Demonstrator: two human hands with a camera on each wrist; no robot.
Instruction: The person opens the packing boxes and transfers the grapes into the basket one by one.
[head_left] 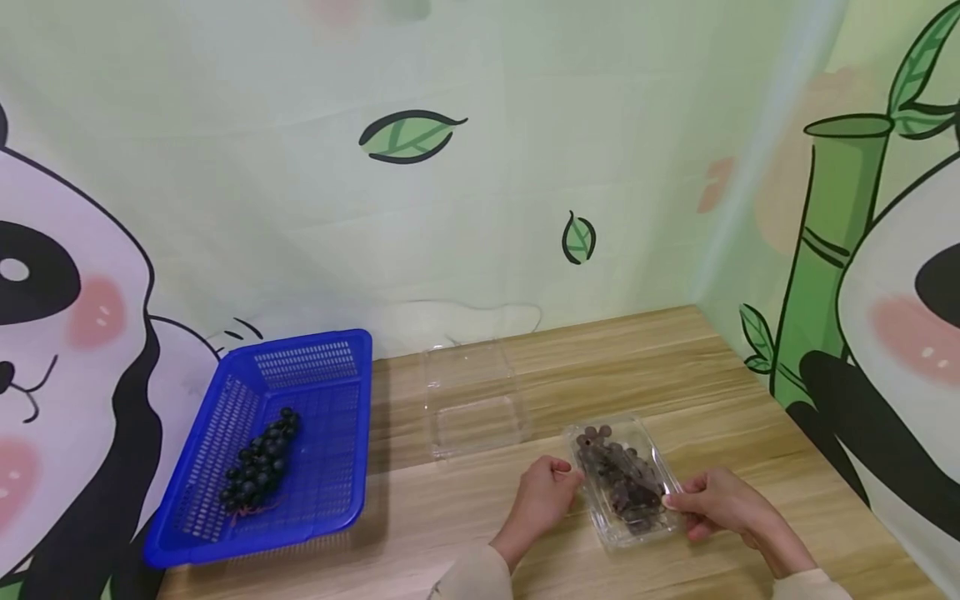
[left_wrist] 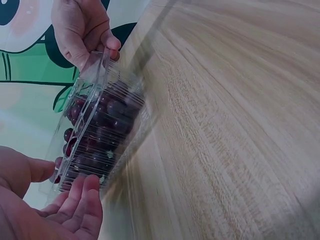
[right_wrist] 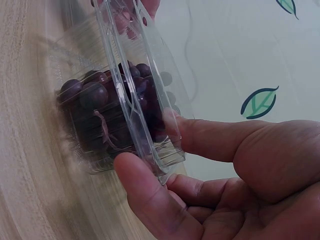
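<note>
A clear plastic clamshell box point(head_left: 626, 483) filled with dark purple grapes point(left_wrist: 107, 117) sits at the right front of the wooden table, its lid down. My right hand point(head_left: 720, 504) pinches its right rim, thumb on the lid side and fingers below, as the right wrist view shows. On the opposite side, my left hand point(head_left: 543, 496) is at the box's edge with fingers loosely extended and thumb spread from them. Whether those fingertips press on the plastic is hard to tell. A small bare stem point(right_wrist: 105, 130) shows through the wall among the grapes.
On the left stands a blue plastic basket point(head_left: 358, 450) with a bunch of dark grapes point(head_left: 258, 467) in it. Another clear plastic box point(head_left: 476, 417), lid raised, is at the back middle. A cloth wall point(head_left: 480, 208) printed with leaves and pandas borders the table point(head_left: 420, 517).
</note>
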